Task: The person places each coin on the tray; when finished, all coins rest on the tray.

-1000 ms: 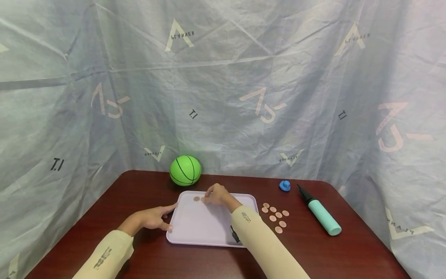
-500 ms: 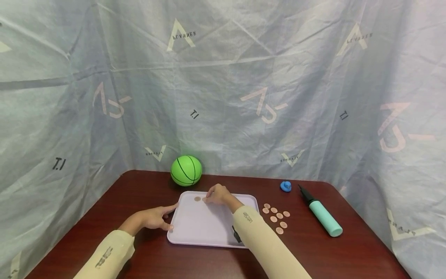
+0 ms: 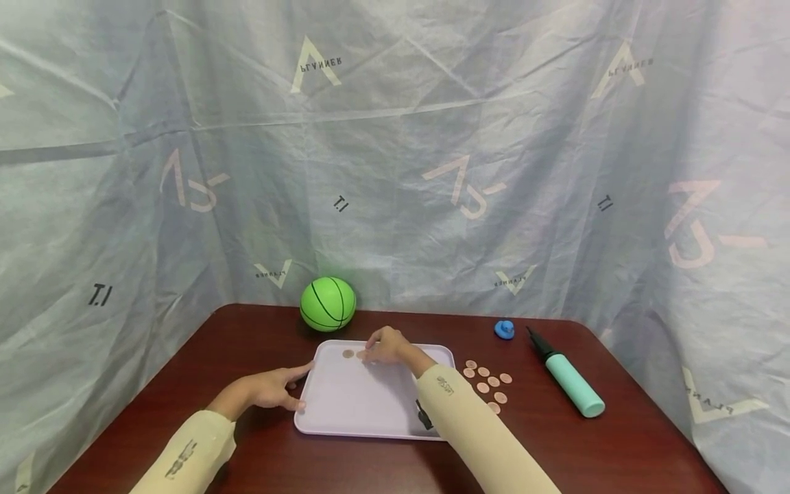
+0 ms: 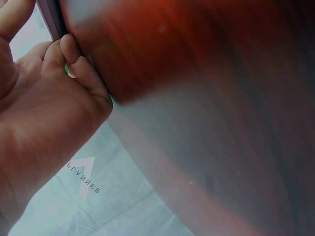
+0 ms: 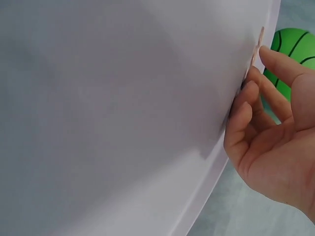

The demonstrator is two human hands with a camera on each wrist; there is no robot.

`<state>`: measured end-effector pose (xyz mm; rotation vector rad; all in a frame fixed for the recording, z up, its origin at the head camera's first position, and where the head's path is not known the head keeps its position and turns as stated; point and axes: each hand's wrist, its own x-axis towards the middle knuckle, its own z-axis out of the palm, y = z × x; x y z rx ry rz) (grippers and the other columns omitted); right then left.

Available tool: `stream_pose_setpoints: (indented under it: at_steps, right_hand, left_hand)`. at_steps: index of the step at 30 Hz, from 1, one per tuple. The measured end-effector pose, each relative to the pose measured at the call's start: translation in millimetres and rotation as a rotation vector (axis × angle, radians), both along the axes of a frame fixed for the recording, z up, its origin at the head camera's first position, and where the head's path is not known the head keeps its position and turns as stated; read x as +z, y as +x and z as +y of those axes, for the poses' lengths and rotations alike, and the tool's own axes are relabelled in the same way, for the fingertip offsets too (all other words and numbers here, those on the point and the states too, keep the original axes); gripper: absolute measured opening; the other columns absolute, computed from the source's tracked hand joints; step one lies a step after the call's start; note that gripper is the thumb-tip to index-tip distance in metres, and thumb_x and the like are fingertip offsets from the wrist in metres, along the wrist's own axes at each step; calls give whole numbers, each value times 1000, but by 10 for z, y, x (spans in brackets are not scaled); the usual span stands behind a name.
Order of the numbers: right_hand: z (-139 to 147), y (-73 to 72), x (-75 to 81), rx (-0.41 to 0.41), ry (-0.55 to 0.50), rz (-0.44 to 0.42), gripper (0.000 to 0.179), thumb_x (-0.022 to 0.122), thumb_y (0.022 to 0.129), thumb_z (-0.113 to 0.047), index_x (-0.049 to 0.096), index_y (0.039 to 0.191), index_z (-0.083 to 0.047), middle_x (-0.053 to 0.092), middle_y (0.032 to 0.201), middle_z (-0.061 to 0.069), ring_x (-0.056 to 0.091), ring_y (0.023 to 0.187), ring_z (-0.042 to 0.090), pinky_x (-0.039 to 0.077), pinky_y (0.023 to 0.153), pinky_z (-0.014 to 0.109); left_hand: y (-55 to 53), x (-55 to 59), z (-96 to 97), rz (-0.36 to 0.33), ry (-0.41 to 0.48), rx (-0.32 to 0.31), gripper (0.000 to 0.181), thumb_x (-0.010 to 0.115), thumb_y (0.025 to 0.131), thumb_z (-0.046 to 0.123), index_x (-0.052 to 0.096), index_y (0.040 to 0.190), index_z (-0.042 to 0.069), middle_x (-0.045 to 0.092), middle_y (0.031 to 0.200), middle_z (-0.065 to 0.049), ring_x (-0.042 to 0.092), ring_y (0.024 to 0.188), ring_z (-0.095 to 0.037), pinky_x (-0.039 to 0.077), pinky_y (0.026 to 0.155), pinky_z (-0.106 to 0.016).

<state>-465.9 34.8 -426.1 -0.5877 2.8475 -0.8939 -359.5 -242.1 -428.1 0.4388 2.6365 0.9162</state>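
Observation:
A pale lilac tray [image 3: 364, 405] lies on the table. My left hand [image 3: 269, 388] holds its left edge, thumb at the near corner and fingers at the side. Over the tray's far part, my right hand [image 3: 385, 345] pinches a copper-coloured coin [image 3: 361, 355] with thumb and forefinger, low against the tray floor. Just left of it lies another coin [image 3: 348, 354]. In the right wrist view, thumb and forefinger tips meet the edge of the coin [image 5: 254, 57], seen almost side-on; the other fingers curl close to the tray.
Several loose coins [image 3: 483, 387] lie right of the tray, partly behind the right sleeve [image 3: 469, 418]. A green ball [image 3: 328, 304] sits behind the tray. A blue rubber duck [image 3: 505, 330] and a mint hand pump [image 3: 575, 384] with a black nozzle are at the right.
The right forearm has swung slightly to the right, now covering part of the loose coins. The pinched coin shows a little more beside the fingertips. The left hand stays at the tray edge.

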Motion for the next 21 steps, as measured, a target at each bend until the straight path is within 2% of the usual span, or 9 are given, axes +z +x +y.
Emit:
stream_pose_setpoints:
  at_steps: [3,10,16,21]
  right_hand:
    - [54,8,31,24,3,-1,22,81,82,-30,78,97,-15,70,105,3,60,90,12,50,80,30]
    - [218,22,116,101,12,37,25,82,80,-24,78,101,-11,72,85,-2,62,74,6,50,69,24]
    - [385,77,169,126,-62,-43,32,82,81,-21,75,108,-5,74,86,1,65,66,10,53,53,31]
    - [479,141,231,171,-92,-69,37,83,80,-18,73,111,-2,76,91,5,66,71,8,51,51,30]
  left_hand:
    - [3,13,4,3,-1,-6,95,84,79,23,30,156,7,37,153,-25,48,129,-43,35,106,-59]
    - [-5,20,3,4,-7,-15,96,83,80,25,28,156,6,36,154,-24,48,129,-42,35,106,-58]
    - [-7,24,3,10,-17,-35,95,82,81,26,28,156,5,35,154,-24,49,129,-42,35,107,-58]
    - [4,11,-11,7,-15,-35,95,82,81,26,28,156,5,36,153,-25,49,129,-43,35,106,-59]
